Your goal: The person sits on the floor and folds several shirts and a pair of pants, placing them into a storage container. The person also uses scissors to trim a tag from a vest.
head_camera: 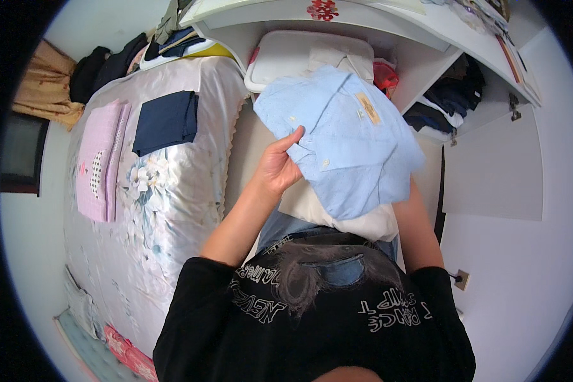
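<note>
A light blue button shirt [353, 138], loosely folded, is held up in front of my body. My left hand [282, 162] grips its left edge, thumb on top. The shirt hides my right hand; only the forearm shows below its right side. Under the shirt, a cream folded cloth [310, 205] lies across my lap. Beyond it, another pale garment [341, 62] rests on a white lidded storage box [286, 57].
On the bed [186, 191] to the left lie a folded navy cloth [166, 123] and a folded pink cloth [98, 162]. A white desk [372, 21] stands ahead. At right, a cabinet door [496, 167] hangs open beside dark clothes [458, 90].
</note>
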`<state>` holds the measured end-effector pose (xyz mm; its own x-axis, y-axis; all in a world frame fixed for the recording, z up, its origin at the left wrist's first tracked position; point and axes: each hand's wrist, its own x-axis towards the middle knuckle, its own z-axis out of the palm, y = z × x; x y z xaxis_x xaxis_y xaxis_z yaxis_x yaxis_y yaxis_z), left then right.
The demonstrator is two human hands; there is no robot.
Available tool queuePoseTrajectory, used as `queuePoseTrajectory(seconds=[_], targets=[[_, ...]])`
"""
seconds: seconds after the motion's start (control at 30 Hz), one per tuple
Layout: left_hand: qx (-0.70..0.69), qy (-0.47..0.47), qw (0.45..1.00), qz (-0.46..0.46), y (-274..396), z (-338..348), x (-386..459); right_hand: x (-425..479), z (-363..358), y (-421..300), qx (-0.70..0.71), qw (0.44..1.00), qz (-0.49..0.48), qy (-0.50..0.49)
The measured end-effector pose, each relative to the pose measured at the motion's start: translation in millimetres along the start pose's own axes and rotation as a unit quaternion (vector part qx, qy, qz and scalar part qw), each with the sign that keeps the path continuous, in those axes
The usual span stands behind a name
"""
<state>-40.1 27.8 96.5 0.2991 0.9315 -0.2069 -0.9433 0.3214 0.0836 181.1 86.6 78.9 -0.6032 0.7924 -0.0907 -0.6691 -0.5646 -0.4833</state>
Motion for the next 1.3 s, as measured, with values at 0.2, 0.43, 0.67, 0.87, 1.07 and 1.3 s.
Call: queuePoseTrajectory(seconds=[0.2, 0.43, 0.67, 0.87, 1.07, 1.3], targets=[[-0.036, -0.009, 0.996, 0.082, 11.3, -5.2, 2.9, -20.8, -14.8, 13.6, -0.057, 0.998, -0.014, -0.031], [0.018, -0.012, 0.994, 0.104, 17.2, -16.3, -9.0, -14.9, -3.1, 33.0, -0.146, 0.975, -0.054, 0.158], [0.08, -0.078, 0.987, 0.118, 16.0, -21.1, -16.8, -16.8, 3.2, 24.6, -0.236, 0.949, -0.098, 0.184], [0.059, -0.122, 0.974, 0.184, 28.1, 0.0, -15.6, -27.6, 6.8, 10.0, -0.286, 0.933, -0.127, 0.177], [0.036, -0.115, 0.973, 0.196, 62.9, -7.9, -21.9, -26.5, 4.4, -3.6, -0.271, 0.942, -0.088, 0.179], [0.082, -0.108, 0.979, 0.152, 100.8, -33.6, -28.0, -18.4, -1.8, -14.2, -0.303, 0.932, -0.109, 0.166]])
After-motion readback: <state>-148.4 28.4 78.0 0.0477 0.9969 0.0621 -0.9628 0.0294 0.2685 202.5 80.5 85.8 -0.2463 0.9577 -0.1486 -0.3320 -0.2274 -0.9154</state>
